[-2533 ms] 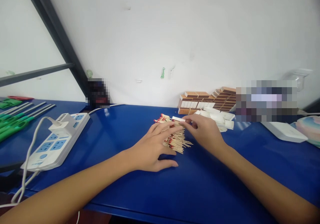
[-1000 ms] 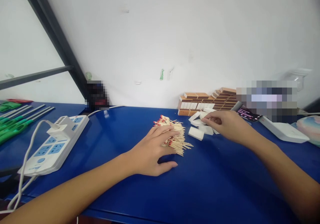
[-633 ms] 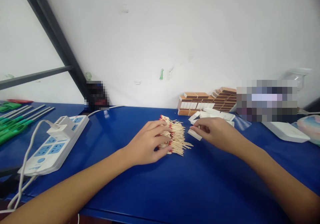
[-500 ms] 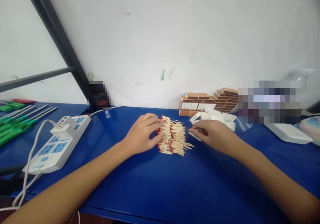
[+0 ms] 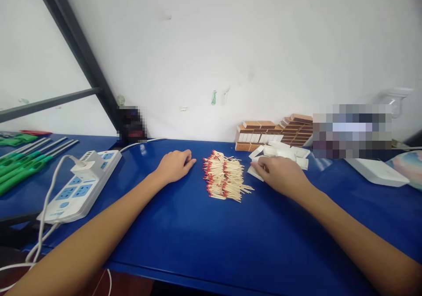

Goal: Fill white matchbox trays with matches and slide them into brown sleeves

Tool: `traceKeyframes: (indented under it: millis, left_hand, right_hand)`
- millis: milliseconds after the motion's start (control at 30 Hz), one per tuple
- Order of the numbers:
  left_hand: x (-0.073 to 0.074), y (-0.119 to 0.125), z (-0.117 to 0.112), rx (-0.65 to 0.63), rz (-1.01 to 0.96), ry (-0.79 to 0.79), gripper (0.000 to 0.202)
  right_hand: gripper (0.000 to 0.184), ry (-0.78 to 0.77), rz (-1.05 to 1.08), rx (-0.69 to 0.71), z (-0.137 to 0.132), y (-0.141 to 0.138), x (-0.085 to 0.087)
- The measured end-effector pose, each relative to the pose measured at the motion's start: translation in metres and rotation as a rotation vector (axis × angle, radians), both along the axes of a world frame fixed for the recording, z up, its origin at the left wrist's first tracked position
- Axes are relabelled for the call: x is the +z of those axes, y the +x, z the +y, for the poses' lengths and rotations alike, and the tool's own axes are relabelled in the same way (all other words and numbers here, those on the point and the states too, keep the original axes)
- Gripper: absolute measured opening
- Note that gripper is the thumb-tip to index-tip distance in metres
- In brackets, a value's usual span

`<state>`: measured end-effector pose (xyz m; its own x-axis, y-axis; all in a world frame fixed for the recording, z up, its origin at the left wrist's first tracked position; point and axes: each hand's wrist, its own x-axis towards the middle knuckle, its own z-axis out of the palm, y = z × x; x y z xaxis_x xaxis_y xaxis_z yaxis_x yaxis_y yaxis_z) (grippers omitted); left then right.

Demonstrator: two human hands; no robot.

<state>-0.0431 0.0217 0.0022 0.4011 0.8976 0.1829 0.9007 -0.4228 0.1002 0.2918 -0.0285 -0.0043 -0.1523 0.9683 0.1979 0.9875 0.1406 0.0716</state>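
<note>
The left hand has come off the matches since half a second ago and now lies to their left on the blue desk, well apart from them. Its fingers are curled in beside the thumb; whether that grip is fully closed I cannot tell. The right hand has stayed near the same spot, its thumb and fingertips down at a small white tray just right of the matches. Whether its grip is clamped on the tray I cannot tell, as the hand hides part of it.

The matches lie in a loose heap in the middle of the desk, most of their red heads pointing left. More white trays are piled behind the right hand, and stacked matchboxes stand behind those, near the wall. A power strip lies at the left.
</note>
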Motion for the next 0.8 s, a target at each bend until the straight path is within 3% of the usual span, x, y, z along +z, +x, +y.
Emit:
traceKeyframes:
  millis: [800]
  left_hand:
    - [-0.0003, 0.0038, -0.0041, -0.046, 0.042, -0.038, 0.033]
  right_hand:
    - [0.04, -0.019, -0.035, 0.008, -0.0013, -0.0025, -0.0014]
